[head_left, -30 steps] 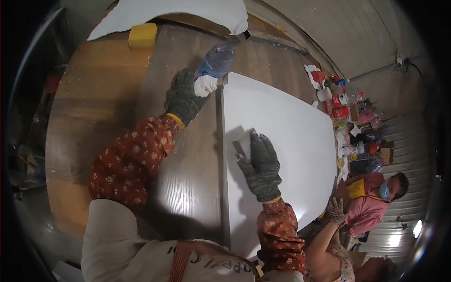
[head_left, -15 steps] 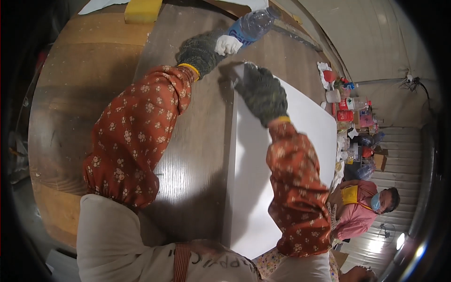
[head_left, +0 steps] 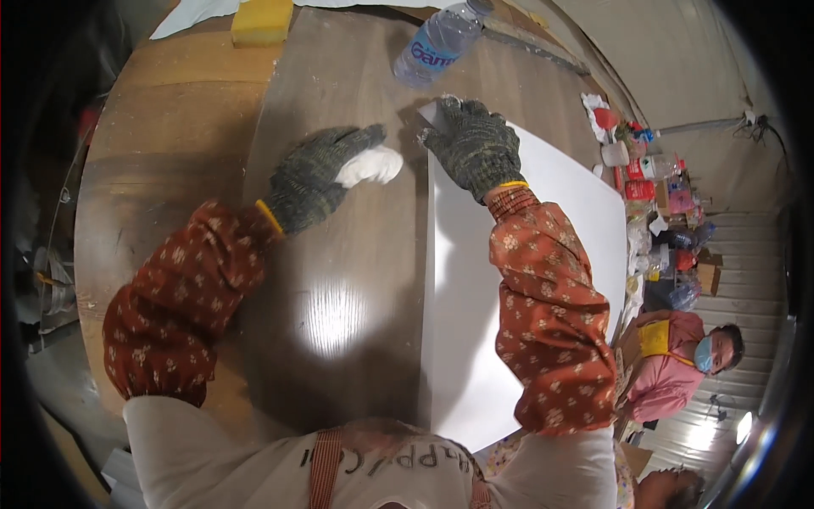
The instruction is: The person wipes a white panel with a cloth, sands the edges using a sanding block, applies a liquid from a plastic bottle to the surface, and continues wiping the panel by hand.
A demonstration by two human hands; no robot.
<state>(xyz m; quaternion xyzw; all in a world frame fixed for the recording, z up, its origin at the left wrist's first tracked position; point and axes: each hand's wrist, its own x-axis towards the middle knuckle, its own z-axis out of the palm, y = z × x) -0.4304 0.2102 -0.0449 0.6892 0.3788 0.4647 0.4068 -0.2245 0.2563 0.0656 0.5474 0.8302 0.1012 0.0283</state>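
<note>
My left hand (head_left: 312,174), in a dark green knitted glove, is closed around a wad of white cloth (head_left: 373,166) above the brown wood-grain board (head_left: 339,246). To its right lies a large white sheet (head_left: 471,280). My right hand (head_left: 475,146), gloved the same way, is at the far left corner of that sheet. Between its thumb and fingers shows a pale flat piece (head_left: 431,114); whether this is the sheet's lifted corner or a separate thing I cannot tell. A clear plastic bottle (head_left: 437,47) with a blue label stands beyond both hands.
A yellow sponge block (head_left: 261,23) sits at the far left. Along the right edge are several bottles, a white cup (head_left: 615,153) and other clutter. A masked person (head_left: 670,365) in pink is at the right, another person at the lower right. A grey strip (head_left: 534,48) lies at the far edge.
My left hand has drawn back from the bottle toward me and to the left, with the white cloth in it. My right hand stays at the sheet's corner.
</note>
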